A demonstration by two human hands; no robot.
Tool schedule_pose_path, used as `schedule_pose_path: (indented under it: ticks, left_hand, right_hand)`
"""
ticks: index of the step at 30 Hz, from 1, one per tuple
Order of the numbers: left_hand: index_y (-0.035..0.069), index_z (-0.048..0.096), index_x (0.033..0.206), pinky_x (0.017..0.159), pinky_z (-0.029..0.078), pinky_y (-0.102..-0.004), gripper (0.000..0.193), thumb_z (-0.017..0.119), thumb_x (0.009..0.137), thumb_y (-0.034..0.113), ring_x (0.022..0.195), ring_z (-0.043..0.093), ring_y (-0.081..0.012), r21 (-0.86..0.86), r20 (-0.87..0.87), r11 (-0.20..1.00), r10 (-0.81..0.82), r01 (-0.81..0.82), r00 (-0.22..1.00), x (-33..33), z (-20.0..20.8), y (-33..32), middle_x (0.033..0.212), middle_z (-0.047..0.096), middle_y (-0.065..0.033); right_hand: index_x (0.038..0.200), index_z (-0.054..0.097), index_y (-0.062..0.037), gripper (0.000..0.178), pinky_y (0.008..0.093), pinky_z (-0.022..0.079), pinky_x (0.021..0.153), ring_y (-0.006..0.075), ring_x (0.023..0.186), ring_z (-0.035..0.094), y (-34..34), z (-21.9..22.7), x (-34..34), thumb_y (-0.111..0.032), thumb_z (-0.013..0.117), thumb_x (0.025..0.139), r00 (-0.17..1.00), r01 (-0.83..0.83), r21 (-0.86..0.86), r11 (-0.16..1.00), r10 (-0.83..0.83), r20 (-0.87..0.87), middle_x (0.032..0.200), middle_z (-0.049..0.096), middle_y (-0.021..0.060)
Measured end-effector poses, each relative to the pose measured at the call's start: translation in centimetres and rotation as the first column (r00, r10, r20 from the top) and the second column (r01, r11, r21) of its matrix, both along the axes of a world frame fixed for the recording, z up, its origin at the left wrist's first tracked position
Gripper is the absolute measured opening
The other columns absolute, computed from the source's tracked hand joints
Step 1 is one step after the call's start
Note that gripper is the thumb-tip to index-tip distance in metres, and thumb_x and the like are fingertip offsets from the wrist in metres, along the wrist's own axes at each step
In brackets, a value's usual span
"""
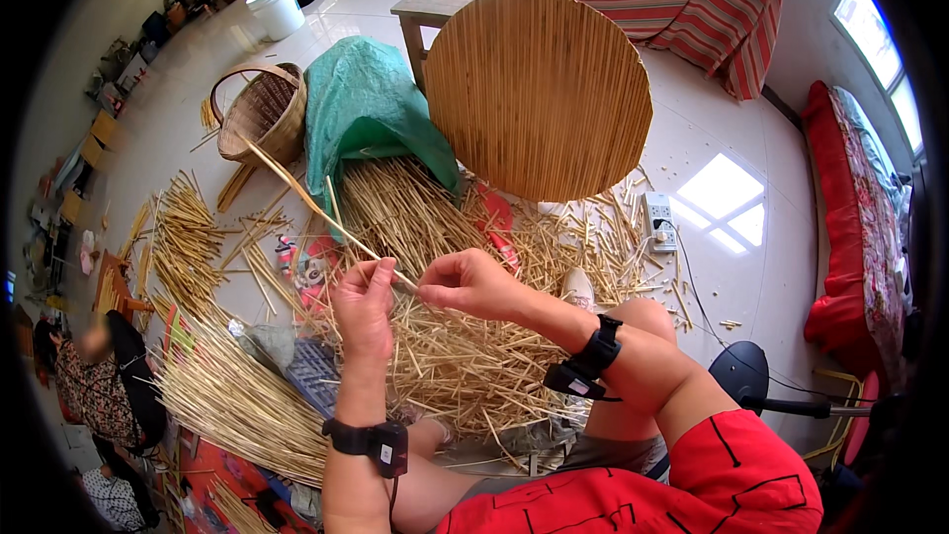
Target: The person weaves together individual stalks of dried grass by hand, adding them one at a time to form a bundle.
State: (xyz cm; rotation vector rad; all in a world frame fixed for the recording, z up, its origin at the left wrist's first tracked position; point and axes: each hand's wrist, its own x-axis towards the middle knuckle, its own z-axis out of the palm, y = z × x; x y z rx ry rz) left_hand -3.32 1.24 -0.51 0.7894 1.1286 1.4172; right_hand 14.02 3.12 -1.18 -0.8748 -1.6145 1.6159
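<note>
While clasping 1 stalk (348, 234) between the thumb and fingers of the left hand (364, 311), pinches its near end between the thumb and fingertips of the right hand (473, 282). Holds it aloft above a heap (465, 366) of loose stalks, slanting up and to the left from the 2 hands toward the sack (366, 89) and basket (259, 111). Wears 2 black bands (346, 438), 1 behind each hand. Faces the sack, green, with stalks jutting from its mouth toward the hands, the basket just to its left and a round board (539, 94) standing upright just to its right. Has a long bundle (237, 396) of stalks to the left and a power strip (658, 218) on the floor (712, 282) to the right. Has, farther back, a white bucket (276, 10) and a striped cloth (692, 0). Shares the room with 1 other person (91, 381) at far left.
</note>
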Motion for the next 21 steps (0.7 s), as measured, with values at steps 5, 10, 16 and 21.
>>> schedule_pose_path:
  ticks: [5,10,16,21]
  left_hand:
    - [0.005,0.061,0.080,0.045,0.025,-0.0165,0.011,0.067,0.084,0.012,0.050,0.034,0.0005,-0.015,-0.145,0.999,-0.035,0.033,0.989,0.6,0.0,-0.2,0.065,0.053,0.0066]
    - [0.004,0.062,0.081,0.045,0.025,-0.0164,0.010,0.067,0.084,0.012,0.050,0.035,0.0002,-0.035,-0.121,0.998,-0.064,0.060,0.991,0.5,-0.2,-0.2,0.067,0.055,0.0053]
    - [0.004,0.062,0.084,0.042,0.024,-0.0164,0.009,0.061,0.088,0.013,0.047,0.033,-0.0004,0.028,0.069,0.997,-0.076,0.074,0.995,0.1,1.1,-0.2,0.073,0.062,-0.0026]
    - [0.005,0.061,0.086,0.041,0.024,-0.0156,0.008,0.059,0.089,0.013,0.045,0.032,-0.0004,0.111,0.000,0.994,0.024,-0.024,1.000,-0.8,0.4,0.5,0.076,0.065,-0.0069]
  right_hand:
    - [0.082,0.064,0.0020,0.013,0.0267,0.047,0.057,0.0093,0.062,0.058,-0.6,0.5,-0.3,-0.010,0.062,0.076,0.993,0.070,0.079,0.994,-0.077,0.089,0.066,0.063,0.0056]
    - [0.078,0.064,0.0027,0.013,0.0256,0.047,0.053,0.0103,0.057,0.059,-0.5,0.7,-0.2,-0.010,0.060,0.076,0.997,0.034,-0.006,0.999,-0.034,0.072,0.064,0.063,0.0048]
    - [0.083,0.064,0.0014,0.017,0.0215,0.044,0.048,0.0074,0.054,0.057,0.0,-1.1,-0.8,-0.015,0.060,0.081,0.998,0.037,-0.402,0.915,-0.058,-0.040,0.068,0.063,0.0039]
    - [0.086,0.064,0.0018,0.020,0.0212,0.045,0.051,0.0084,0.058,0.058,-0.3,-0.5,-0.7,-0.018,0.061,0.082,0.999,0.014,-0.472,0.881,-0.036,-0.038,0.073,0.065,0.0054]
